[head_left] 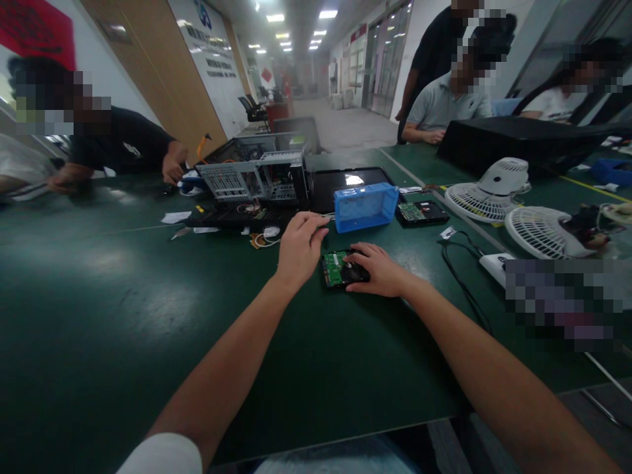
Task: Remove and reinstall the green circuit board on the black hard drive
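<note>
1. At the centre of the frame, a flat, rectangular, black metal hard drive (336, 268) with a green circuit board lies board side up on the broad, dark-green desk (123, 296).
2. The right hand (376, 271) grips it across its right end, fingers over the top and far edge, thumb at the near edge.
3. Just beyond the drive's upper-left corner, the left hand (302, 247) hangs above the desk, fingers curled and thumb drawn toward them; whether it pinches something small, I cannot tell.
4. The step in hand looks like steadying the drive with one hand while the other works or reaches beside it.
5. Slightly right of centre, behind the drive, a translucent blue, rectangular plastic bin (365, 195) appears to stand on its side. Farther right lies a second black drive (422, 212) with a green board; in the upper middle sits an opened, grey metal computer case (224, 184).
6. The next move, as I judge it, calls for a level hold on the drive's edges, off the exposed board, with the left hand clear of the bin's near corner.
</note>
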Tool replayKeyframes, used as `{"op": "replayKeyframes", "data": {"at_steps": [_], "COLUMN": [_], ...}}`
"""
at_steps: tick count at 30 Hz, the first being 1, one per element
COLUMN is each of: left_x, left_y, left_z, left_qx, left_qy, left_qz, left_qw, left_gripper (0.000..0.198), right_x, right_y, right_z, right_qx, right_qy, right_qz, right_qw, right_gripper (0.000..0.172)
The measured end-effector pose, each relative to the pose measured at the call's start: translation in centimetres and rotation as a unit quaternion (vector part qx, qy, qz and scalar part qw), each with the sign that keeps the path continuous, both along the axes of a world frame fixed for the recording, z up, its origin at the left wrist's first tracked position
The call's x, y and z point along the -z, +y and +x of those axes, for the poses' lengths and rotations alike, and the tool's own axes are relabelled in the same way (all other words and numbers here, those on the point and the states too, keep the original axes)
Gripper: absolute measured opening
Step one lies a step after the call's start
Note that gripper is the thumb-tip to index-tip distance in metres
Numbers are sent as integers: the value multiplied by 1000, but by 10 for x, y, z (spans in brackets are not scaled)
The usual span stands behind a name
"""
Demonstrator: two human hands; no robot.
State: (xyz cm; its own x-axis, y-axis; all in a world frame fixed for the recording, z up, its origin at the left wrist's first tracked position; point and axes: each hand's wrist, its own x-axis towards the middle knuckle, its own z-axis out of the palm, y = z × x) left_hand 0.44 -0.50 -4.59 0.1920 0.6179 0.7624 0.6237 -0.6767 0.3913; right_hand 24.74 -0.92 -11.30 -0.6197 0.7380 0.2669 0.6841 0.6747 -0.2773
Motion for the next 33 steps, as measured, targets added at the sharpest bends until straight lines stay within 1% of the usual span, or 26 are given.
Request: {"op": "replayKeyframes", "data": {"at_steps": [3, 7, 11, 16, 20, 26, 33], "left_x": [1, 5, 7, 7, 10, 8, 3], "left_y": [0, 0, 0, -1, 1, 6, 3], "left_z": [1, 3, 5, 6, 5, 0, 0], "left_qx": [27, 23, 35, 43, 50, 24, 9], "left_qy": [3, -22, -54, -75, -89, -33, 1], "left_qz": [-4, -27, -34, -59, -66, -19, 7], "left_qw": [1000, 999, 997, 994, 993, 999, 1000], "left_gripper": [25, 23, 19, 26, 24, 18, 27], "right_x": [0, 0, -1, -1, 1, 2, 0], "right_y": [0, 0, 0, 0, 1, 1, 1], "right_z": [0, 0, -1, -1, 0, 1, 1], "right_qx": [1, 2, 3, 0, -1, -4, -3], "right_qy": [1, -1, -5, -1, 1, 3, -8], "right_qz": [-3, -5, -8, -5, -3, 3, 2], "right_qw": [1000, 1000, 1000, 1000, 1000, 1000, 1000], "right_gripper": [71, 71, 71, 72, 72, 72, 74]}}
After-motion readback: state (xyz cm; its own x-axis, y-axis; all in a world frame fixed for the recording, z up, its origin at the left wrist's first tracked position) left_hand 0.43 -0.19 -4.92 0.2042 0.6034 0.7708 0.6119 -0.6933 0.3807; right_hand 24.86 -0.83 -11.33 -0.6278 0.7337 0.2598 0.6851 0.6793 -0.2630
